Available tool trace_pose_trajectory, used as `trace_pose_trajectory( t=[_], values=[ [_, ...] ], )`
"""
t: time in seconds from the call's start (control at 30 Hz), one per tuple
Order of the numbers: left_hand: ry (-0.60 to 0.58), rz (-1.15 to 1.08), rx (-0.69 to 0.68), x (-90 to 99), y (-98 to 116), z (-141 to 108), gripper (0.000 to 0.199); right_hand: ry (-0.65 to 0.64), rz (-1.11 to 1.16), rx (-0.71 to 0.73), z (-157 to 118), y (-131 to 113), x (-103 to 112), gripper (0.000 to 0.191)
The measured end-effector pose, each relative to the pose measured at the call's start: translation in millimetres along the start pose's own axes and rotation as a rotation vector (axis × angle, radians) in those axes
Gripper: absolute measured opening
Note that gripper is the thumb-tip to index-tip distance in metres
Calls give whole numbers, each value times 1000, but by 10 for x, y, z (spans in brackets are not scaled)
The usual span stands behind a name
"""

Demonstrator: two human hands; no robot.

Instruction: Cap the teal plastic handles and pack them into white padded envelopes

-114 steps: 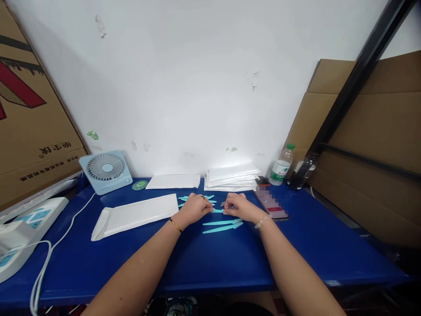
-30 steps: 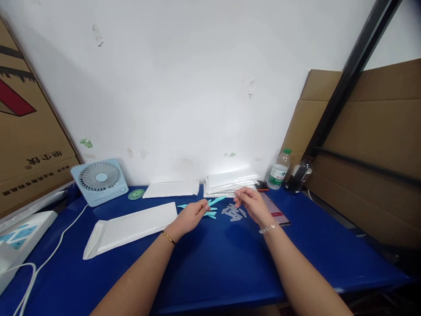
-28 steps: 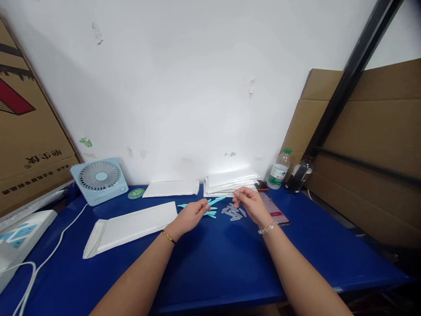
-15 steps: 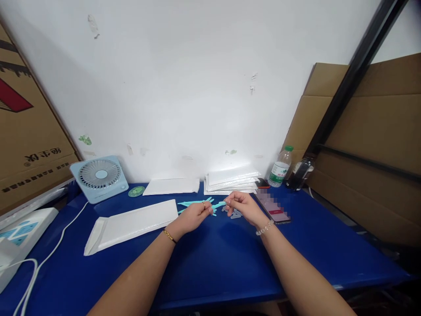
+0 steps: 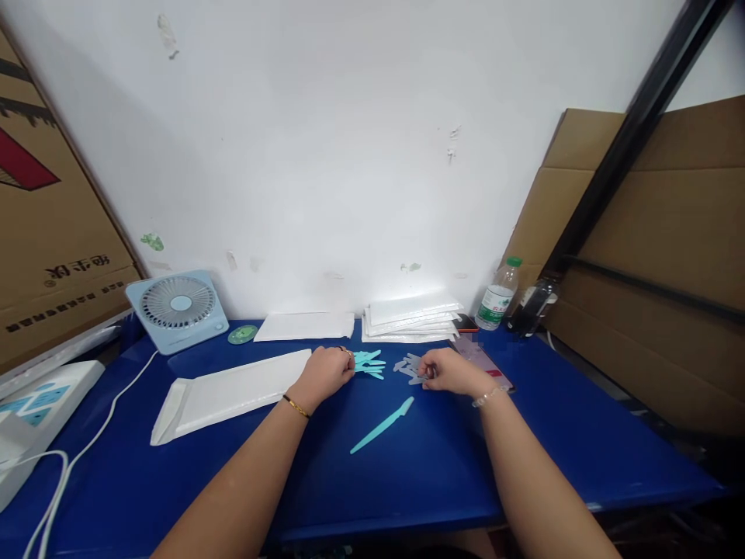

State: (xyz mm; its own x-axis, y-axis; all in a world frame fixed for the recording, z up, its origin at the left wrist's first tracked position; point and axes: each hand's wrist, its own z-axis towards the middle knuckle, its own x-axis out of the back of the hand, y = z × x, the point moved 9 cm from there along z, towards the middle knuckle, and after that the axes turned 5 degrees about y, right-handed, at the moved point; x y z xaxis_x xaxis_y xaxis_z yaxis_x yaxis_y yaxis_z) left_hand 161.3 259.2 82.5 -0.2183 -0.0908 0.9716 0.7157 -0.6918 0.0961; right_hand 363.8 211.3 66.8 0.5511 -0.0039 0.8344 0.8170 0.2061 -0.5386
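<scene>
A single turquoise knife-shaped plastic piece (image 5: 382,425) lies slantwise on the blue table in front of my hands. More turquoise knife-shaped pieces (image 5: 370,363) are heaped behind it. Over the left part of that heap is my left hand (image 5: 327,373), fingers bent and closed; its fingertips and anything between them are hidden. My right hand (image 5: 451,371) is pinched at the right edge of a small pile of translucent plastic pieces (image 5: 409,368). Whether it grips one of them is too small to tell.
A white padded envelope (image 5: 238,392) lies left of my left hand. Another envelope (image 5: 306,326) and an envelope stack (image 5: 410,318) sit by the wall. A phone (image 5: 483,359), a water bottle (image 5: 497,295) and a dark bottle (image 5: 531,309) stand right; a fan (image 5: 179,307) stands left.
The turquoise piece held between both hands has been let go and now lies nearer me on the table. My left hand moved left onto the heap, my right hand right to the translucent pieces.
</scene>
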Motion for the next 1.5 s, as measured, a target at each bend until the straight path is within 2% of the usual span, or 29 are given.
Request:
trace_pose_trajectory(
  t=[0.13, 0.23, 0.37, 0.43, 0.53, 0.6, 0.77, 0.9, 0.97, 1.07, 1.13, 1.23, 1.33, 1.4, 1.5],
  values=[
    [62, -51, -7, 87, 68, -6, 19, -4, -101, 31, 43, -64, -88, 10],
    [90, -259, 17, 118, 70, -14, 19, 45, -110, 61, 61, -144, -80, 9],
    [21, -586, 64, 19, 63, -17, 22, 98, 42, 62, 62, -137, -32, 6],
    [23, -663, 77, -6, 55, -8, 24, 88, 144, 26, 64, -88, -43, 5],
    [54, -671, 56, 5, 58, 10, 28, 53, 227, -15, 71, -55, -85, 3],
    [41, -671, 39, 0, 72, 14, 30, 80, 204, -1, 75, -91, -61, 5],
    [51, -620, 49, 19, 48, 13, 30, 140, 132, 150, 30, -450, -23, 11],
    [91, -566, 47, 23, 13, 25, 36, -22, 128, 318, -50, -887, -280, 13],
    [108, -552, 44, 22, -2, 32, 38, -92, 93, 360, -74, -1026, -439, 14],
    [117, -558, 53, 27, -20, 35, 38, -125, 46, 373, -65, -1097, -596, 9],
    [107, -575, 59, 34, -20, 33, 38, -128, 51, 362, -48, -1072, -613, 4],
    [91, -589, 68, 51, -18, 27, 39, -49, 168, 265, -4, -899, -418, 6],
    [70, -590, 81, 52, -25, 23, 40, 198, 320, 118, 15, -597, -8, 17],
    [50, -598, 84, 41, -21, 22, 41, 328, 359, 58, 1, -430, 187, 23],
    [34, -613, 71, 35, 1, 26, 42, 361, 365, 37, 16, -322, 228, 26]
  ],
)
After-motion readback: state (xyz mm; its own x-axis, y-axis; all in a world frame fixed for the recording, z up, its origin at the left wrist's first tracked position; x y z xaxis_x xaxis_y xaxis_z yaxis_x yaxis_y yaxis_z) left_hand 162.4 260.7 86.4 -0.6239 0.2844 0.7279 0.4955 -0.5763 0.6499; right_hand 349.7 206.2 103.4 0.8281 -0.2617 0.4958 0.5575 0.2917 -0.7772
